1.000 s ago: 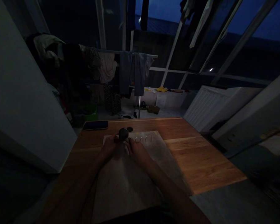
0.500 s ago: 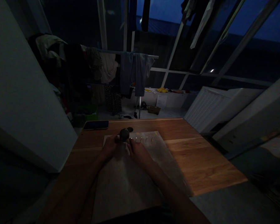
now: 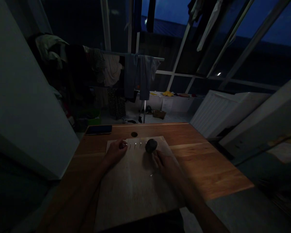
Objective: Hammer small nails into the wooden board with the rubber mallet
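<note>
My right hand (image 3: pixel 166 163) is closed on the handle of a mallet with a dark rounded head (image 3: pixel 151 146); most of the handle is hidden by the hand. The head is over the right end of a row of thin nails (image 3: pixel 135 145) standing in a wooden board (image 3: pixel 128 187). At the row's left end, my left hand (image 3: pixel 116 150) pinches what looks like a nail, of which only a bright glint shows at the fingertips. A small pale, shiny thing (image 3: pixel 152 175) shows on the board below my right hand; its kind is unclear.
The board lies on a wooden table (image 3: pixel 215 174). A phone (image 3: pixel 99 129) rests at the far left corner, and a dark round disc (image 3: pixel 134 134) lies beyond the board. Behind the table stands a rack with hanging clothes (image 3: pixel 143 76). The room is dim.
My right hand has moved right with the mallet, away from my left hand, uncovering more of the nail row. The left hand stays near the row's left end.
</note>
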`<move>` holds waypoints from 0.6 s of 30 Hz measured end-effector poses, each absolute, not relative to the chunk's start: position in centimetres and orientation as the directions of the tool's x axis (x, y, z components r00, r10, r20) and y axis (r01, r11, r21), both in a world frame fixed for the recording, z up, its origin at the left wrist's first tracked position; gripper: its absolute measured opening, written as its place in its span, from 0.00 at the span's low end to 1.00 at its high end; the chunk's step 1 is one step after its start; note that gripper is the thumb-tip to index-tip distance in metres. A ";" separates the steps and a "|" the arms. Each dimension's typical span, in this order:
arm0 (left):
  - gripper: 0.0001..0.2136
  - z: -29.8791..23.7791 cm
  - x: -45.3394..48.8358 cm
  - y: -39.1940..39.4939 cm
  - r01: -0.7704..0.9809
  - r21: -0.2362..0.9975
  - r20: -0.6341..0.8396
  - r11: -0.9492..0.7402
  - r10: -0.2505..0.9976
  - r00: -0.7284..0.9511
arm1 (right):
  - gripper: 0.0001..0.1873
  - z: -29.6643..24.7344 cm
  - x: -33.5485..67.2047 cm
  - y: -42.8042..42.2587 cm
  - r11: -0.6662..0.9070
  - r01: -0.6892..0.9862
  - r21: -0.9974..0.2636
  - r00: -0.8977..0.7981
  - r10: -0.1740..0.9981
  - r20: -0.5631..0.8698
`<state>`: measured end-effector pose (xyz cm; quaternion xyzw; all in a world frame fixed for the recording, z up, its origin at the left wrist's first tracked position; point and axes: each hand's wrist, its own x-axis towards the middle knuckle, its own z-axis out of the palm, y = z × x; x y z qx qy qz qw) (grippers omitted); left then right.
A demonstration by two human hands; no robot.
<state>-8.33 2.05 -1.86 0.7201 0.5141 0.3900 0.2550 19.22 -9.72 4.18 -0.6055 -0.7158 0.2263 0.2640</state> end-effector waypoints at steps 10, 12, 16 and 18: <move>0.08 0.5 -5.2 -2.3 0.547 0.229 0.570 -0.805 0.566 0.595 | 0.23 2.4 20.6 -12.2 0.047 0.772 -0.634 -0.025 0.999 0.045; 0.11 1.0 -3.2 -4.3 0.406 0.089 0.470 -0.909 0.398 0.788 | 0.24 2.1 20.5 -12.0 0.062 0.764 -0.642 -0.033 0.998 0.057; 0.10 0.9 -0.4 -7.3 0.172 -0.138 0.345 -0.975 0.115 0.932 | 0.23 1.6 20.6 -11.9 0.059 0.770 -0.635 -0.025 0.998 0.063; 0.09 0.4 0.1 -7.8 0.133 -0.190 0.292 -0.973 0.073 0.954 | 0.23 1.5 20.6 -11.8 0.043 0.780 -0.624 -0.012 0.998 0.054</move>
